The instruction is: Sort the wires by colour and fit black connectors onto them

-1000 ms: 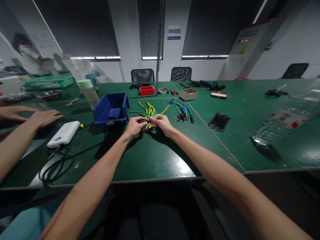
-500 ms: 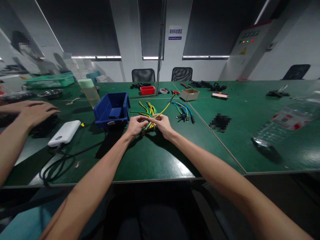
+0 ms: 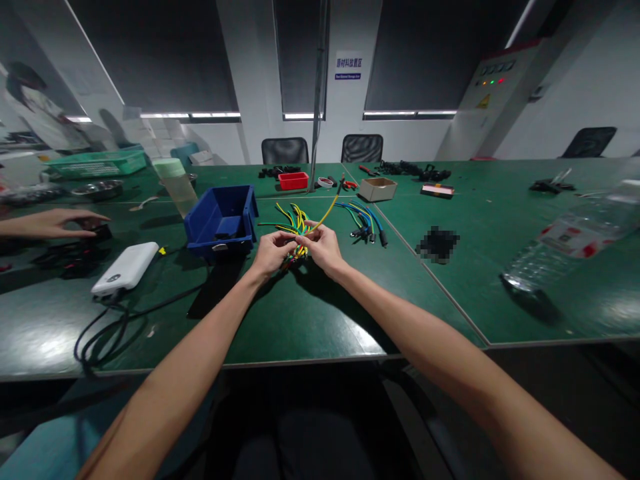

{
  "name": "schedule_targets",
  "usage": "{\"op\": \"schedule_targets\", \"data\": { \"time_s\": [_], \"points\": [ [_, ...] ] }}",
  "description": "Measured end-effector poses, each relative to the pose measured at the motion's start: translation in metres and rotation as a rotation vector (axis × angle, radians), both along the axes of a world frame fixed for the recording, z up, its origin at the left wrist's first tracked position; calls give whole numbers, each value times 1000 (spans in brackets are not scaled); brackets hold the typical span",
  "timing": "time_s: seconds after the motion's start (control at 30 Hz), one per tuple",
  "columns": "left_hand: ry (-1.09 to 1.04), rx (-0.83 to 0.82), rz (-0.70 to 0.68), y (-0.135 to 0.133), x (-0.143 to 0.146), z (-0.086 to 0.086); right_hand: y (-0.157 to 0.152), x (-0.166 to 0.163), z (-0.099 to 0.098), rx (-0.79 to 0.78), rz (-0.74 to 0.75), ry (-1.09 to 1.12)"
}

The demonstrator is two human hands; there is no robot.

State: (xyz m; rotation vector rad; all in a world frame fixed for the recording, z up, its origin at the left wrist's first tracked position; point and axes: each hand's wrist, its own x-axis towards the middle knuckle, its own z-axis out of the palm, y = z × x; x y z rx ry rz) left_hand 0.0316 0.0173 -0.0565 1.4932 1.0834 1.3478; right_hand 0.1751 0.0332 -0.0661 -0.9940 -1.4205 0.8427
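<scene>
My left hand [image 3: 271, 255] and my right hand [image 3: 324, 249] meet over a bundle of yellow and green wires [image 3: 295, 215] on the table. In a closed pinch, my right hand grips a yellow wire [image 3: 330, 208] that rises up and to the right. The fingertips of my left hand are closed beside it, and what lies between them is hidden. Right of my hands is a second group of wires [image 3: 367, 220], blue and green, with dark plug-like ends. A blue bin [image 3: 220, 220] with small dark parts in it stands to the left.
A white power bank [image 3: 127, 268] with a black cable lies on the left, near a co-worker's hand [image 3: 60, 223] over dark parts. A cardboard box [image 3: 377, 189] and red tray [image 3: 293, 181] sit farther back. A plastic bottle [image 3: 565, 243] is on the right.
The free end of the yellow wire has tilted slightly more upright. My hands stay almost in place. On the left, the co-worker's arm has drawn back leftward, with one hand still showing.
</scene>
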Motion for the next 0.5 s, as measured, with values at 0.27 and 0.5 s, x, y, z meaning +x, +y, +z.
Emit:
{"op": "schedule_targets", "data": {
  "time_s": [0.27,0.5],
  "points": [
    [21,10,-2,4,-2,-5,5,2,-2,-32,64,73],
    [42,8,11,6,-3,-6,10,4,-6,-44,85,31]
  ]
}}
